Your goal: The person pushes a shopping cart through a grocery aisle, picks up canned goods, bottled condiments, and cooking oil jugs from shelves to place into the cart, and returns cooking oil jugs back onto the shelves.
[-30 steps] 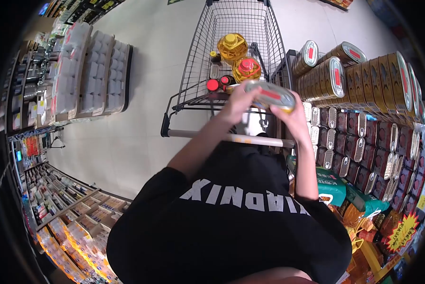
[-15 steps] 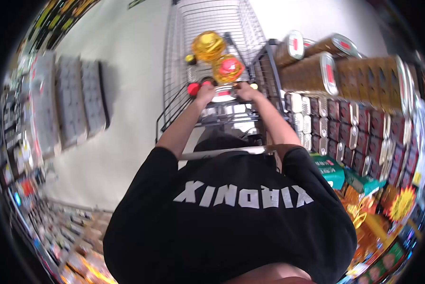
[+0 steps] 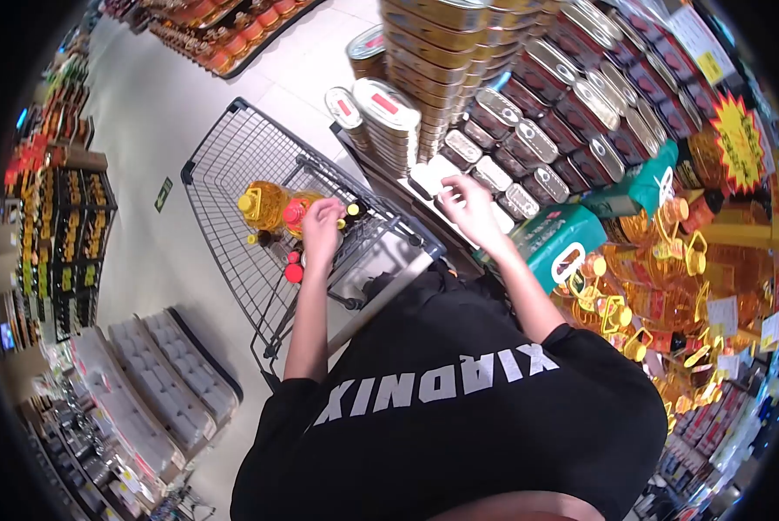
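Observation:
My left hand (image 3: 322, 227) hovers over the shopping cart (image 3: 224, 178), its fingers loosely bent and seemingly holding nothing. Below it in the basket lie large bottles of yellow oil (image 3: 266, 204), one with a red cap (image 3: 293, 214), and smaller bottles with red caps (image 3: 294, 273). To the right, my right hand (image 3: 469, 211) reaches towards the stacked tins, fingers apart and slightly curled. Just beyond its fingertips is a white-lidded tin (image 3: 426, 177); whether they touch it I cannot tell. Flat oval tins (image 3: 494, 174) stand beside that hand.
Tall stacks of gold tins (image 3: 442, 61) rise ahead on the right. Green cartons (image 3: 559, 243) and large oil bottles (image 3: 659, 269) with yellow handles stand at my right side. Grey stacked packs (image 3: 159, 373) stand left, behind the cart. Shelves of bottles (image 3: 77, 234) line the far left.
Both hands have left the white-lidded tin inside the cart and risen. My right hand has moved out to the tin stacks. The view has turned right, so the cart now appears further left and angled.

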`<move>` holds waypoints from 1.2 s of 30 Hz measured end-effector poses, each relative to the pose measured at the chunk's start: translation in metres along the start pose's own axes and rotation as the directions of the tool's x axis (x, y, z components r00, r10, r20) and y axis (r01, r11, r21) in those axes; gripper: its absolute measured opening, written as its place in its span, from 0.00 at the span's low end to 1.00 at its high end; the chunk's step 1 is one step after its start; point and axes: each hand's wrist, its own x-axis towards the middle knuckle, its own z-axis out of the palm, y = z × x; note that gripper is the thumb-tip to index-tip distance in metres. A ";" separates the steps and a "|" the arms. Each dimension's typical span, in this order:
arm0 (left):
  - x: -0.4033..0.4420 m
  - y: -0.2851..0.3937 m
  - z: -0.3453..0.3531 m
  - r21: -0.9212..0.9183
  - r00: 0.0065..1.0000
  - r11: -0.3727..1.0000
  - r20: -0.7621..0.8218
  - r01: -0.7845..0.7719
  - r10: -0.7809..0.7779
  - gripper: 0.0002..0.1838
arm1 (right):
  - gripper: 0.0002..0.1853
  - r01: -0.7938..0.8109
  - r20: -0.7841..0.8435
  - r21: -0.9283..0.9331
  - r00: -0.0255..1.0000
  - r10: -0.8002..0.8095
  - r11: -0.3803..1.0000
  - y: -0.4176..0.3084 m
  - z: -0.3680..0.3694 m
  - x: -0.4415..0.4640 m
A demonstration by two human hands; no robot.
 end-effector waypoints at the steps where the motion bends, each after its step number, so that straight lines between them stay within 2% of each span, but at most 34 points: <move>1: 0.001 0.014 0.028 0.013 0.996 1.000 0.089 -0.019 0.018 0.08 | 0.15 0.020 -0.160 -0.018 0.987 -0.022 1.000 0.018 -0.020 0.001; 2: 0.006 0.019 0.058 -0.035 0.983 0.998 0.172 -0.056 0.061 0.08 | 0.15 -0.008 -0.294 0.009 0.956 0.010 1.000 0.015 -0.047 -0.003; 3: 0.001 0.039 0.089 -0.012 0.956 0.993 0.270 -0.118 0.116 0.09 | 0.16 -0.032 -0.438 -0.080 0.899 -0.006 0.996 0.034 -0.065 -0.003; 4: 0.010 0.036 0.121 -0.004 0.922 0.986 0.354 -0.169 0.159 0.10 | 0.20 -0.141 -0.490 -0.164 0.871 0.044 0.976 0.038 -0.086 -0.005; 6: 0.028 0.031 0.190 0.050 0.814 0.920 0.486 -0.389 0.318 0.14 | 0.25 -0.156 -0.642 -0.297 0.763 -0.076 0.942 0.074 -0.107 0.001; 7: 0.027 0.039 0.221 -0.034 0.776 0.924 0.532 -0.382 0.340 0.18 | 0.30 -0.217 -0.628 -0.251 0.778 0.011 0.943 0.083 -0.116 0.004; 8: 0.026 0.049 0.250 0.198 0.781 0.846 0.528 -0.495 0.334 0.24 | 0.32 -0.219 -0.653 -0.150 0.755 0.070 0.964 0.093 -0.118 0.010; 9: 0.041 0.036 0.276 0.216 0.773 0.831 0.536 -0.513 0.338 0.28 | 0.33 -0.218 -0.631 -0.136 0.771 0.086 0.966 0.095 -0.120 0.014; 10: 0.042 0.034 0.297 0.301 0.788 0.773 0.485 -0.558 0.379 0.27 | 0.34 -0.219 -0.609 -0.121 0.787 0.102 0.968 0.098 -0.120 0.018; 12: 0.043 0.030 0.318 0.314 0.821 0.792 0.433 -0.523 0.371 0.26 | 0.37 -0.151 -0.538 -0.067 0.838 0.092 0.986 0.108 -0.119 0.028; 13: 0.036 0.036 0.321 0.365 0.853 0.803 0.417 -0.472 0.313 0.27 | 0.37 -0.151 -0.542 -0.071 0.836 0.089 0.986 0.110 -0.119 0.031; 14: 0.039 0.023 0.327 0.282 0.816 0.790 0.395 -0.545 0.422 0.29 | 0.36 -0.151 -0.543 -0.071 0.835 0.089 0.986 0.111 -0.117 0.035; 15: 0.035 0.020 0.330 0.246 0.806 0.799 0.408 -0.549 0.428 0.29 | 0.35 -0.106 -0.531 -0.012 0.843 0.083 0.994 0.114 -0.118 0.037; 17: 0.030 0.013 0.333 0.214 0.791 0.793 0.401 -0.571 0.462 0.29 | 0.33 -0.076 -0.535 -0.025 0.844 0.051 0.997 0.121 -0.118 0.040; 18: 0.028 0.016 0.331 0.217 0.794 0.794 0.396 -0.569 0.461 0.29 | 0.32 -0.045 -0.537 -0.052 0.843 0.010 0.998 0.123 -0.119 0.038; 20: 0.018 0.030 0.324 0.168 0.826 0.866 0.428 -0.472 0.367 0.27 | 0.32 -0.020 -0.587 -0.221 0.801 -0.117 0.975 0.120 -0.123 0.033; 21: 0.011 0.038 0.316 0.145 0.801 0.846 0.434 -0.513 0.412 0.27 | 0.32 -0.032 -0.584 -0.069 0.812 -0.014 0.997 0.097 -0.132 0.022; 22: 0.009 0.041 0.308 0.063 0.824 0.920 0.471 -0.387 0.315 0.22 | 0.30 0.093 -0.604 -0.047 0.790 -0.102 0.995 0.093 -0.138 0.016; 24: -0.009 0.073 0.283 -0.062 0.738 0.909 0.562 -0.412 0.373 0.17 | 0.23 0.069 -0.535 0.361 0.832 0.146 0.930 0.051 -0.156 -0.006; 25: -0.026 0.095 0.269 -0.160 0.742 0.934 0.571 -0.319 0.351 0.16 | 0.19 0.005 -0.466 0.461 0.853 0.237 0.887 0.037 -0.167 -0.016; 26: -0.045 0.117 0.255 -0.210 0.731 0.933 0.581 -0.291 0.358 0.18 | 0.16 -0.065 -0.389 0.551 0.862 0.325 0.832 0.023 -0.178 -0.030; 28: -0.085 0.155 0.238 -0.121 0.753 0.941 0.571 -0.316 0.326 0.20 | 0.13 -0.024 -0.372 0.594 0.878 0.301 0.804 -0.019 -0.187 -0.054; 30: -0.111 0.166 0.230 -0.329 0.651 0.922 0.657 -0.205 0.379 0.25 | 0.13 0.053 -0.238 0.764 0.949 0.205 0.643 -0.050 -0.187 -0.069; 31: -0.123 0.169 0.226 -0.424 0.653 0.902 0.661 -0.084 0.371 0.23 | 0.12 0.108 -0.254 0.777 0.955 0.152 0.620 -0.058 -0.185 -0.073; 34: -0.136 0.176 0.221 -0.448 0.666 0.889 0.636 -0.094 0.390 0.23 | 0.12 0.156 -0.273 0.817 0.953 0.133 0.555 -0.069 -0.182 -0.080; 36: -0.141 0.176 0.221 -0.424 0.674 0.895 0.622 -0.139 0.400 0.25 | 0.12 0.176 -0.278 0.811 0.955 0.104 0.558 -0.068 -0.183 -0.086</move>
